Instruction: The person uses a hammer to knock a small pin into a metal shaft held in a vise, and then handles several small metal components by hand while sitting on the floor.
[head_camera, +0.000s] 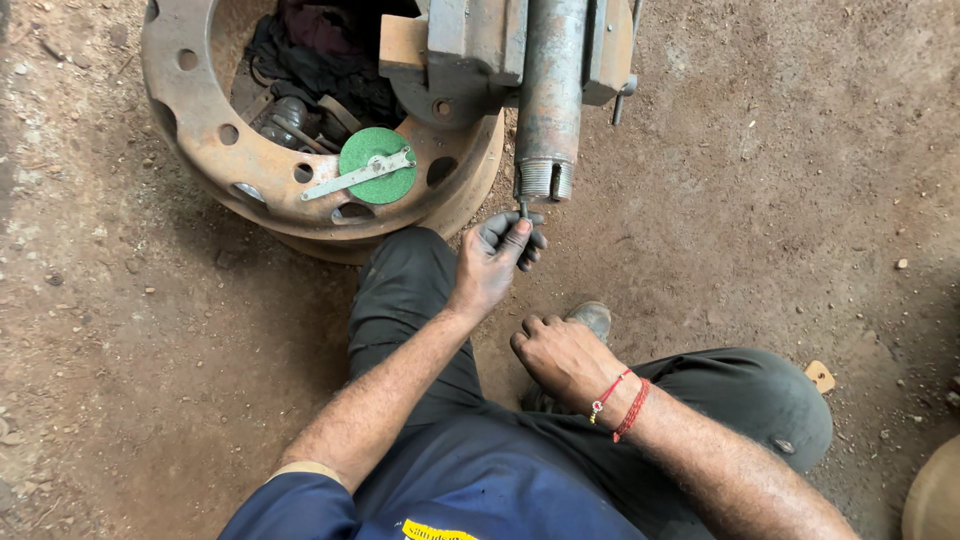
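Note:
My left hand (500, 255) is closed around a small dark metal tool (522, 210), its tip held up against the open threaded end of a grey steel pipe (549, 95). The pipe hangs down from a heavy vise (470, 50) clamped around it. My right hand (560, 355), with red thread bands at the wrist, rests curled on my dark trouser leg and holds nothing that I can see.
A rusty wheel rim (215, 140) stands on the dirt floor at the upper left, filled with tools and dark cloth. A green grinding disc (378, 165) with a flat metal wrench across it lies on the rim's edge. My shoe (592, 318) shows between my knees.

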